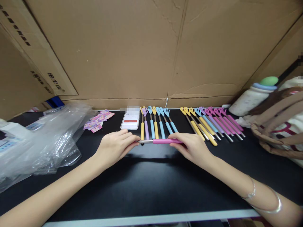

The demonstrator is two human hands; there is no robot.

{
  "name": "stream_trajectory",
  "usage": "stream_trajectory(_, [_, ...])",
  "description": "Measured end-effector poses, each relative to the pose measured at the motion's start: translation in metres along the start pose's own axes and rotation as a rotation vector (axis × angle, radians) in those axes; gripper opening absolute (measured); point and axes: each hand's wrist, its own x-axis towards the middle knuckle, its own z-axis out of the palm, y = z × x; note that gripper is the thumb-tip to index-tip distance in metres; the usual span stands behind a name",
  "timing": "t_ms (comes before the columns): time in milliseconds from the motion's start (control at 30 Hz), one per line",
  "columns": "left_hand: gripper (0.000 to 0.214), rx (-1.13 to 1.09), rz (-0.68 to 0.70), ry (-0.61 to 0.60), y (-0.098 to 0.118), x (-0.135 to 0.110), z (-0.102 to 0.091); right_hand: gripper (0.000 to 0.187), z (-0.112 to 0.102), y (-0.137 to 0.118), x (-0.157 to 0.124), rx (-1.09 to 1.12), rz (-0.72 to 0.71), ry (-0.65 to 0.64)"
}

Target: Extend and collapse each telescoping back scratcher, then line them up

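Level above the black table, a magenta-handled back scratcher (163,141) stretches between my two hands. My left hand (118,143) pinches the end of its silver metal rod. At the other end, my right hand (191,144) has fingers and thumb closed on the magenta grip. No claw shows on the held piece. Just behind it lie several back scratchers with yellow, purple and blue handles (161,129), claws pointing to the back. Further right is another row of back scratchers with yellow, blue, purple and magenta handles (208,126).
Clear plastic bags (56,135) are heaped at left. Small pink-purple printed cards (98,119) lie beside a phone (130,120). A white bottle (252,97) and a brown-and-white bag (276,126) stand at right. A cardboard wall (123,50) rises behind the table (146,186).
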Motion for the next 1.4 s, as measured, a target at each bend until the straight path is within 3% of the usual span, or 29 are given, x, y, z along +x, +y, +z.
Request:
stream_trajectory(167, [0.028, 0.041, 0.060, -0.054, -0.0010, -0.0010, 0.0008, 0.018, 0.0006, 0.0008, -0.0004, -0.021, -0.069, 0.034])
stream_trajectory(367, [0.029, -0.059, 0.038, -0.099, 0.0012, -0.0016, 0.0007, 0.021, 0.0007, 0.0032, -0.0013, -0.067, -0.104, 0.073])
stream_trajectory(733, [0.029, -0.028, 0.028, -0.051, 0.0024, 0.0010, -0.0034, 0.017, 0.0024, -0.0005, -0.0017, -0.005, -0.046, 0.100])
stream_trajectory(1233, [0.019, 0.183, 0.162, 0.058, 0.0012, -0.0034, -0.0039, 0.018, 0.0024, -0.0018, -0.0012, 0.264, 0.173, -0.127])
stream_trajectory(1400, [0.016, 0.211, 0.200, 0.067, 0.0014, -0.0031, -0.0039, 0.016, 0.0038, -0.0007, -0.0015, 0.233, 0.199, -0.234])
